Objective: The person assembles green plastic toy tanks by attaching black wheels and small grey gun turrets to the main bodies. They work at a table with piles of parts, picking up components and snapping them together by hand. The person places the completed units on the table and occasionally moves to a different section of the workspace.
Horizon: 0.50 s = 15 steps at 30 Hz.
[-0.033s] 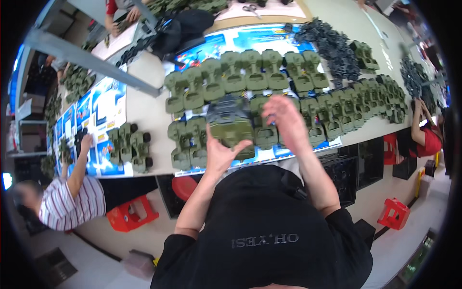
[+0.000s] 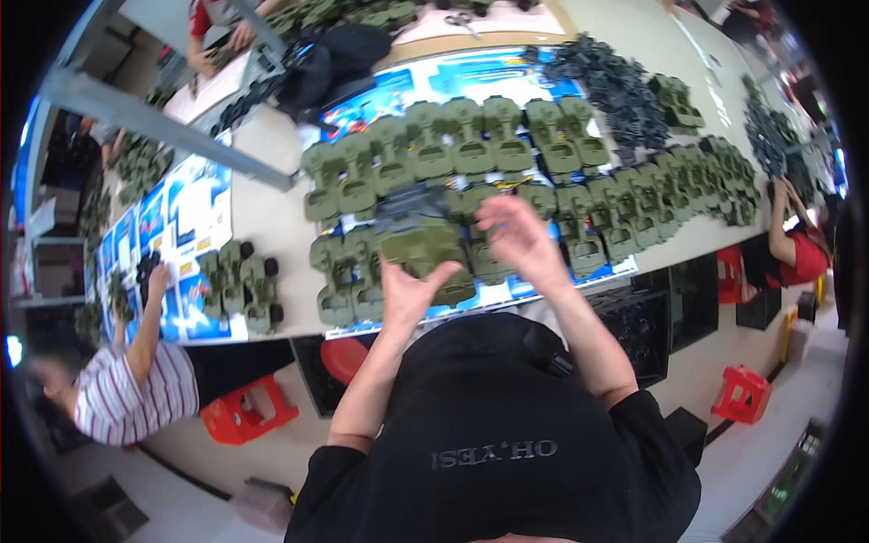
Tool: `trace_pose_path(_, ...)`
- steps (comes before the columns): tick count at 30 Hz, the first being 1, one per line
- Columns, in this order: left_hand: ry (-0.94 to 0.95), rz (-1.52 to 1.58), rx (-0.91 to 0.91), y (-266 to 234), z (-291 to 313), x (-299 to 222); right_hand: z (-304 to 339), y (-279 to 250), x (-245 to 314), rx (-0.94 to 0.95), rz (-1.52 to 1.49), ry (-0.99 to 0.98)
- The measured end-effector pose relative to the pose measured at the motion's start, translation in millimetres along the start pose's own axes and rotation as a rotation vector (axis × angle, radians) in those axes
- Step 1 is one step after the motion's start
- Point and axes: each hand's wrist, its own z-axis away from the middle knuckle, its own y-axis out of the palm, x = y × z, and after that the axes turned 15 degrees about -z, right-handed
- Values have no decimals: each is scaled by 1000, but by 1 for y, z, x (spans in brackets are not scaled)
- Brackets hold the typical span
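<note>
My left hand grips an olive-green toy vehicle body from its near end, with the thumb along its right side. A dark grey part sits at the far end of that body; whether it is fixed on cannot be made out. To the right, a little apart from the body, hovers my right hand with its fingers spread and nothing seen in them. Beneath and around both hands stand rows of similar olive-green vehicle bodies on the table.
A heap of dark grey parts lies at the far right of the rows. Blue printed sheets cover parts of the table. A metal post slants in at left. Co-workers sit left and right; red stools stand below.
The view has shifted slightly. The held vehicle body has turned a little and moved slightly left, and my right hand has moved slightly down beside it.
</note>
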Motion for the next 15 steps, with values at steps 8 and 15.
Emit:
trace_pose_path(8, -252, 505, 144, 40, -13, -5, 21, 16, -19, -13, 769, 58)
trace_pose_path(15, -204, 201, 362, 69, -35, -31, 14, -49, 4, -127, 637, -23)
